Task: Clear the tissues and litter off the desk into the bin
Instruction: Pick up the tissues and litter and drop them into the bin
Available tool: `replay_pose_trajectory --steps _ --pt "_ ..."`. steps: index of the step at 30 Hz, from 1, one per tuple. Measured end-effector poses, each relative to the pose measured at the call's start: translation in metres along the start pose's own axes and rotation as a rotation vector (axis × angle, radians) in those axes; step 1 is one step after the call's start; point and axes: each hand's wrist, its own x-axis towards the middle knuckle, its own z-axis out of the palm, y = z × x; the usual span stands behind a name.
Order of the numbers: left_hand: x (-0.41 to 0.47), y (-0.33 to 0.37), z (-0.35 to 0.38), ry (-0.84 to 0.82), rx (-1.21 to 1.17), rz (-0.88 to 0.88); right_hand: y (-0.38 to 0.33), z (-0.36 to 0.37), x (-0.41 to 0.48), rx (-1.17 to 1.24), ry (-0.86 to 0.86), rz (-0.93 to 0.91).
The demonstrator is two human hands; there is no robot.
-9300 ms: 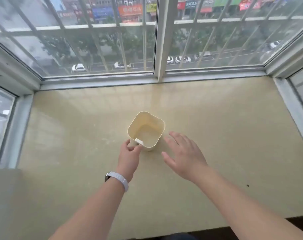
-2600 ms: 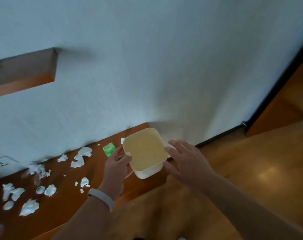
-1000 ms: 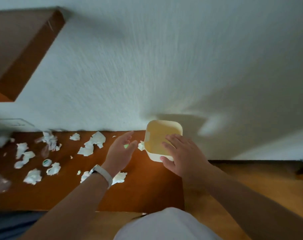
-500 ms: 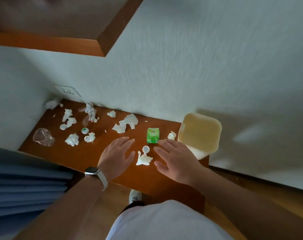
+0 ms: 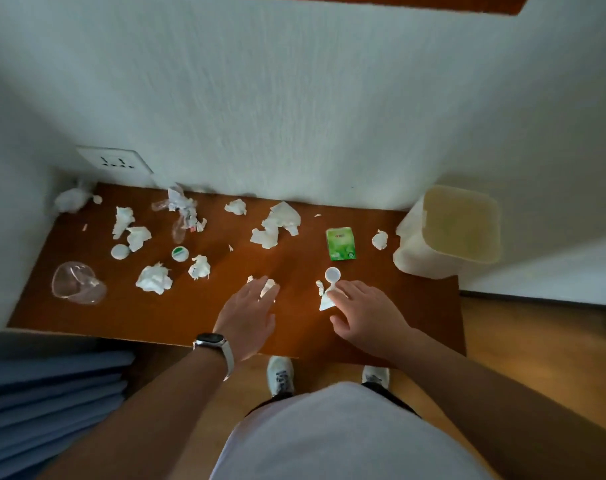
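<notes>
Left hand (image 5: 246,317) is flat, fingers straight over a scrap (image 5: 267,286). Right hand (image 5: 367,313) is loose, just touching a tissue (image 5: 324,301), gripping nothing. Bin (image 5: 429,258) sits at 2 o'clock on the desk (image 5: 156,320), with more tissues (image 5: 154,278) toward 10.

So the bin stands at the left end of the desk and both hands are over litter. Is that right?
Not the left end: the head view shows the bin at the right end of the desk. The left hand and the right hand are indeed over litter.
</notes>
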Motion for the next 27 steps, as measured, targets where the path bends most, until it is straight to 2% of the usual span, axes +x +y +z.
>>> replay_pose_trajectory --steps 7,18,22,27 --pt "0.010 -0.021 0.010 0.035 -0.026 0.138 -0.020 0.031 0.013 -0.031 -0.062 0.154" --pt "0.030 -0.029 0.013 0.096 -0.099 0.258 -0.032 0.046 0.016 -0.082 -0.107 0.230" --pt "0.030 -0.024 0.007 0.152 -0.185 0.279 -0.031 0.030 0.009 -0.086 -0.047 0.244" --pt "0.040 0.002 -0.014 0.226 -0.256 0.322 -0.022 -0.013 -0.005 -0.027 0.130 0.315"
